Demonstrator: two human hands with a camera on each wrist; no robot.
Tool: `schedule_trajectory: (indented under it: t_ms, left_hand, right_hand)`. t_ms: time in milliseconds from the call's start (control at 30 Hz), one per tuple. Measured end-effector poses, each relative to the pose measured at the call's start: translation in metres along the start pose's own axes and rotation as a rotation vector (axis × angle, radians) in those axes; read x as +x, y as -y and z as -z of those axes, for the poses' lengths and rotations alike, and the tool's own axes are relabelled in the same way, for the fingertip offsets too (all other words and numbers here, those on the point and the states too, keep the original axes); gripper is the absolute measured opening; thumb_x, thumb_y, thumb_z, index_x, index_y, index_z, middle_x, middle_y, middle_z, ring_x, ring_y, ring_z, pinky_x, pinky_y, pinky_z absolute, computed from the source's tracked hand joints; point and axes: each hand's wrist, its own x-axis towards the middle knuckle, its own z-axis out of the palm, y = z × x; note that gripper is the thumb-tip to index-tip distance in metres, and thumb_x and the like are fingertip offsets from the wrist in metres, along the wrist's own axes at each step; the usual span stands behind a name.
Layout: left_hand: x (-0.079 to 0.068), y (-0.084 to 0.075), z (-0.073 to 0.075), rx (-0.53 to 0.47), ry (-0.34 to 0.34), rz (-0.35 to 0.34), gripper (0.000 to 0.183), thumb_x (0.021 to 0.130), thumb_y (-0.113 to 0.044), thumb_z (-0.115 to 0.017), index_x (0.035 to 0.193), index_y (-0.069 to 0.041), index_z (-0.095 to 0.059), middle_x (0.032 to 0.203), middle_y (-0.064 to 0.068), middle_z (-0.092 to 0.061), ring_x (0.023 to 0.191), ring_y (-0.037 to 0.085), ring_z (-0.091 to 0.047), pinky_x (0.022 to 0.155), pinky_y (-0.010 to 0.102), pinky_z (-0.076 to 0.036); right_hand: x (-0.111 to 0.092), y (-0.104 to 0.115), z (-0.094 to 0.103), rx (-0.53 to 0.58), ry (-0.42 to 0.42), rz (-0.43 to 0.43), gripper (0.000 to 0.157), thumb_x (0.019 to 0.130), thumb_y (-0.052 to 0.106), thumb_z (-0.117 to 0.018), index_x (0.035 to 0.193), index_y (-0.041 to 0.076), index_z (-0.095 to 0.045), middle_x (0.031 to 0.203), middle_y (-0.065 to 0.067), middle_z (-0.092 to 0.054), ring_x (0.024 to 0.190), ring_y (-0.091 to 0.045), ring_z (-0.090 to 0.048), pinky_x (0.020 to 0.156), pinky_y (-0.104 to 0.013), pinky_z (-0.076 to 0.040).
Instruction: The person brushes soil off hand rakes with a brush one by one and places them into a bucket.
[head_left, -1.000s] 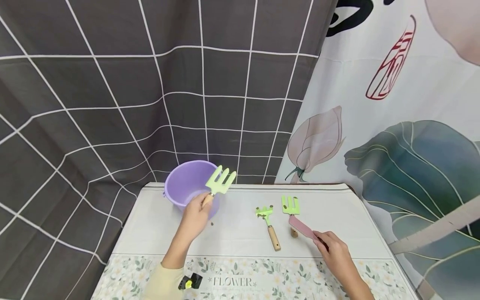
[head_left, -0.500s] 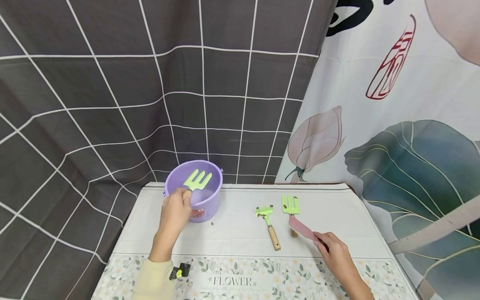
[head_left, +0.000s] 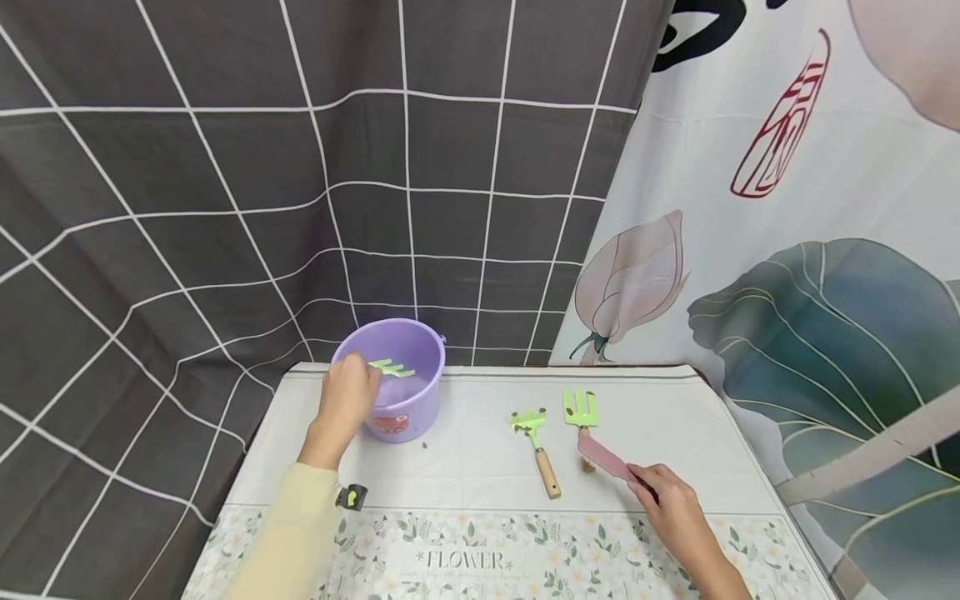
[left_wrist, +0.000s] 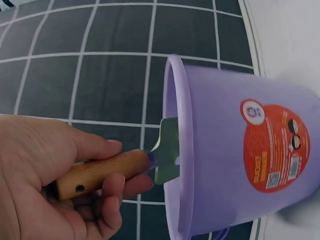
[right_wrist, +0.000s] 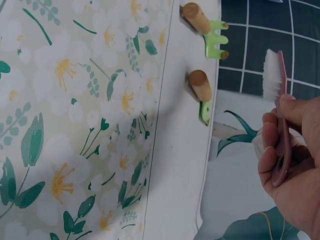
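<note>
My left hand (head_left: 347, 404) grips the wooden handle of a small hand fork (left_wrist: 102, 172) at the near left of a purple bucket (head_left: 422, 410). In the head view the fork's pale green tines lie inside the rim, and its neck is hidden behind the hand. Pinched in my right hand (head_left: 671, 507) is a pink brush (head_left: 603, 458) with white bristles, plain in the right wrist view. The brush head is over the handle of a second green hand fork (head_left: 581, 408), partly covering it. To its left lies a small green rake (head_left: 546, 473) with brown specks on its head.
Everything stands on a white table (head_left: 472, 467) with a floral front band printed FLOWER. A dark grid curtain (head_left: 450, 225) hangs behind and to the left, a white printed curtain (head_left: 705, 133) to the right. One brown crumb lies just right of the bucket.
My left hand has moved left from in front of the bucket to its near left side. The fork's tines have dropped from above the rim into the bucket. My right hand stays put.
</note>
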Motion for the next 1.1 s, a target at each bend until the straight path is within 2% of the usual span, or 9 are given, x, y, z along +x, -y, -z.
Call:
schedule_trajectory:
  t_ms: [167,267,400,533,800,967,1100]
  left_hand:
    - [0.017,0.005,-0.004,0.006,0.042,0.033,0.028,0.089,-0.009,-0.072,0.064,-0.001,-0.061,0.073,0.025,-0.07,0.078,0.045,-0.07,0.077,0.06,-0.059]
    - [0.026,0.005,-0.006,0.002,0.066,0.049,0.019,0.088,-0.009,-0.071,0.075,0.005,-0.068,0.085,0.03,-0.072,0.084,0.049,-0.071,0.081,0.061,-0.059]
    - [0.035,0.006,-0.01,0.02,0.102,0.061,0.018,0.086,-0.007,-0.069,0.091,0.01,-0.07,0.096,0.033,-0.072,0.091,0.051,-0.07,0.085,0.061,-0.059]
    - [0.043,0.008,-0.015,0.074,0.151,0.073,0.018,0.085,-0.005,-0.067,0.094,0.011,-0.069,0.1,0.032,-0.072,0.097,0.049,-0.07,0.09,0.058,-0.058]
    - [0.055,0.006,-0.028,0.132,0.241,0.072,0.017,0.08,0.01,-0.06,0.096,0.01,-0.065,0.105,0.034,-0.069,0.102,0.049,-0.068,0.094,0.056,-0.058]
    - [0.059,0.006,-0.038,0.145,0.253,0.066,0.017,0.08,0.01,-0.059,0.097,0.01,-0.064,0.103,0.034,-0.069,0.102,0.051,-0.068,0.096,0.057,-0.057]
    - [0.059,0.011,-0.044,0.149,0.273,0.072,0.016,0.083,0.007,-0.062,0.098,0.011,-0.066,0.101,0.033,-0.07,0.1,0.051,-0.069,0.095,0.057,-0.058]
  right_hand:
    - [-0.001,0.0,-0.001,0.0,0.008,0.0,0.028,0.088,0.006,-0.081,0.115,0.002,-0.076,0.095,-0.006,-0.07,0.077,-0.012,-0.063,0.056,-0.024,-0.052]
    - [-0.001,0.0,-0.001,-0.002,0.011,-0.003,0.028,0.088,0.006,-0.08,0.116,0.002,-0.076,0.095,-0.005,-0.07,0.078,-0.013,-0.064,0.056,-0.024,-0.052]
    - [-0.001,-0.001,-0.001,-0.005,0.009,-0.004,0.028,0.088,0.006,-0.08,0.116,0.002,-0.076,0.095,-0.005,-0.07,0.077,-0.011,-0.062,0.056,-0.024,-0.051]
    - [-0.002,-0.001,-0.001,-0.002,0.009,-0.003,0.028,0.088,0.006,-0.08,0.115,0.002,-0.077,0.095,-0.006,-0.07,0.076,-0.01,-0.06,0.055,-0.023,-0.05]
    - [-0.003,-0.004,-0.002,-0.008,0.02,-0.003,0.027,0.089,0.007,-0.08,0.116,0.004,-0.077,0.094,-0.004,-0.069,0.078,-0.013,-0.064,0.057,-0.025,-0.052]
    - [-0.004,-0.005,-0.004,-0.004,0.011,0.01,0.027,0.088,0.007,-0.08,0.115,0.004,-0.077,0.093,-0.003,-0.069,0.076,-0.012,-0.064,0.057,-0.024,-0.051]
    - [-0.005,-0.006,-0.004,-0.007,0.025,-0.015,0.027,0.089,0.008,-0.079,0.116,0.004,-0.077,0.094,-0.004,-0.069,0.078,-0.013,-0.065,0.059,-0.026,-0.054]
